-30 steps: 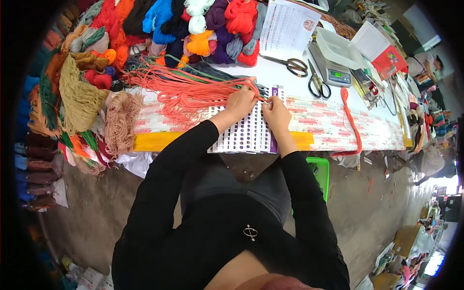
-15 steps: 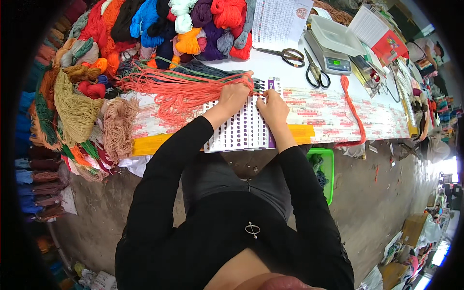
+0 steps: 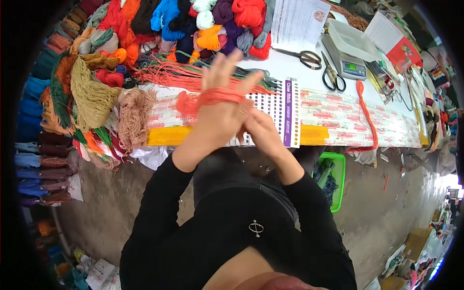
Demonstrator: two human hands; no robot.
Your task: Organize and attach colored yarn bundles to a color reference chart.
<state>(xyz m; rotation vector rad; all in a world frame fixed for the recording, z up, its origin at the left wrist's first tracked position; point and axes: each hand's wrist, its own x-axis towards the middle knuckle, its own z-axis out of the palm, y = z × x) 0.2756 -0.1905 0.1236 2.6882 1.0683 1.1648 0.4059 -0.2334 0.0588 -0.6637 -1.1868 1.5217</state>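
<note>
My left hand (image 3: 220,99) is raised above the table with its fingers spread, and a band of coral-orange yarn (image 3: 212,96) is wound around its palm. My right hand (image 3: 258,130) is just below and to the right, pinching the yarn at the left hand's edge. More of the same coral yarn (image 3: 179,77) lies stretched across the white table (image 3: 290,72) behind the hands. A white colour chart with a purple edge (image 3: 285,113) lies under the hands.
Skeins of yarn in many colours (image 3: 159,24) are heaped along the back and left of the table. Two pairs of scissors (image 3: 309,59) and a small scale (image 3: 349,50) lie at the right. One orange strand (image 3: 366,113) hangs over the front edge. A green bin (image 3: 336,179) stands on the floor.
Both hands lifted off the colour chart toward me. The coral yarn, earlier flat under the hands, is now wrapped around my left hand.
</note>
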